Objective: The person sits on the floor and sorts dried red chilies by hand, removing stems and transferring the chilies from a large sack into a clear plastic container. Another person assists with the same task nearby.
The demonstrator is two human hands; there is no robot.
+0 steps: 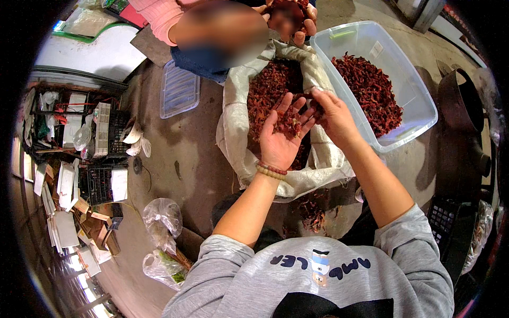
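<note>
My left hand (277,146) is palm up over the open sack, fingers stretched out. A small heap of dried dark red pieces (289,125) lies on its palm and fingers. Close beside its fingertips, my right hand (335,114) is closed in a pinch on dried red pieces, partly hidden by its fingers. Below both hands stands a white woven sack (233,119) with its rim rolled down, holding many more dried red pieces (263,82). To the right, a clear plastic bin (419,114) holds a pile of the same pieces (371,95).
Across the sack, another person in a pink sleeve (158,20) holds dark red pieces in their hands. A clear ridged lid (180,89) lies on the floor. Plastic bags (163,220) lie at lower left, crates (101,183) farther left. Scattered pieces (313,214) lie before the sack.
</note>
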